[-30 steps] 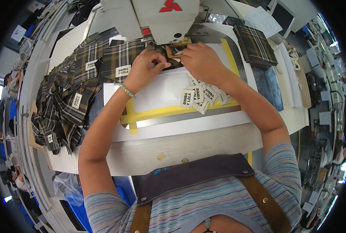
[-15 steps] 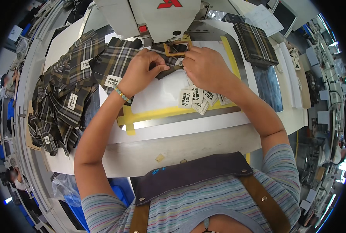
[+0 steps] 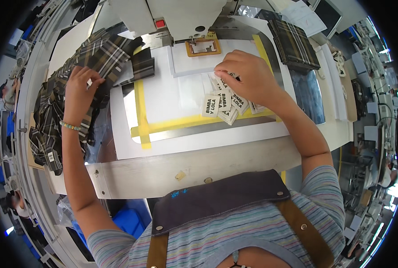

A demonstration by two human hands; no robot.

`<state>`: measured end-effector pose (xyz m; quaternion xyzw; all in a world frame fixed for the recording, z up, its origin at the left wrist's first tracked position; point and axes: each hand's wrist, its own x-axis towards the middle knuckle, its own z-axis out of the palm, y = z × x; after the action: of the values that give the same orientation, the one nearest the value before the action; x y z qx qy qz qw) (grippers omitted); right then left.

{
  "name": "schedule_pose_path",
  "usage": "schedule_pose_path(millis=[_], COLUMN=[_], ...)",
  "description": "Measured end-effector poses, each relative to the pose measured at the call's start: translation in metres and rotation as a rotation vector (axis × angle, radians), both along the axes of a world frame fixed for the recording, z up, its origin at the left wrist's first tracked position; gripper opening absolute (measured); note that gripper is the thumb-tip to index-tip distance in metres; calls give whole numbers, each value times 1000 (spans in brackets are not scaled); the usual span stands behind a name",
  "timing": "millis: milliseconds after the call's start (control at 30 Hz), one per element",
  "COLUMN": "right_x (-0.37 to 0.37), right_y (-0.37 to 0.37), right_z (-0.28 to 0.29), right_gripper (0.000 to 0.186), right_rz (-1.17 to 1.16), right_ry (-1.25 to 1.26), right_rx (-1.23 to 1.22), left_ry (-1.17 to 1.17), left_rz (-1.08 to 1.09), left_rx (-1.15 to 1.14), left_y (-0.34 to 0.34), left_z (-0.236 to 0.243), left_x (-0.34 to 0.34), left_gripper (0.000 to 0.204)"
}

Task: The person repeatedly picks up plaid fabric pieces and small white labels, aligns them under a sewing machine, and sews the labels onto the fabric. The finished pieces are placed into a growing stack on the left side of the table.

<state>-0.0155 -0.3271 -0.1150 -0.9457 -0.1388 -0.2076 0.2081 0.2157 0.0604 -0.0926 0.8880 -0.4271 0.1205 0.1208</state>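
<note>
My left hand (image 3: 79, 91) is over the heap of dark plaid fabric pieces (image 3: 51, 114) at the left. Its thumb and fingers are pinched together on the plaid cloth. My right hand (image 3: 249, 78) is above the loose white fabric labels (image 3: 211, 106) on the white work plate (image 3: 163, 105). The fingers of that hand are curled closed, with a small dark thing showing at them that I cannot make out. Beyond the hands, an amber rectangular clamp frame (image 3: 203, 54) sits under the white sewing machine head (image 3: 181, 18), with no plaid cloth in it.
A neat stack of folded plaid pieces (image 3: 293, 44) lies at the far right, near papers (image 3: 299, 18). Yellow tape (image 3: 176, 127) edges the work plate. Below the table at left are a blue bin (image 3: 129, 221) and clear plastic (image 3: 65, 212).
My left hand has moved left from the clamp frame to the heap, and the plaid cloth has left the frame. My right hand has shifted slightly right and nearer, over the labels.
</note>
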Motion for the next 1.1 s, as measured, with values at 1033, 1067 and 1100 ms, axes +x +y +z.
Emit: schedule_pose_path(millis=[1033, 1067, 1100], right_x=[13, 16, 19], right_y=[17, 18, 19], right_z=[-19, -21, -23], right_gripper=[19, 17, 16], right_rz=[219, 217, 214], right_ry=[106, 99, 91], right_rx=[-155, -200, -246], left_ry=[-56, -84, -143], left_rz=[389, 379, 291], left_rx=[208, 188, 105], left_y=[-64, -62, -59], left_z=[-95, -94, -95], left_x=[15, 14, 9], left_gripper=[110, 108, 98])
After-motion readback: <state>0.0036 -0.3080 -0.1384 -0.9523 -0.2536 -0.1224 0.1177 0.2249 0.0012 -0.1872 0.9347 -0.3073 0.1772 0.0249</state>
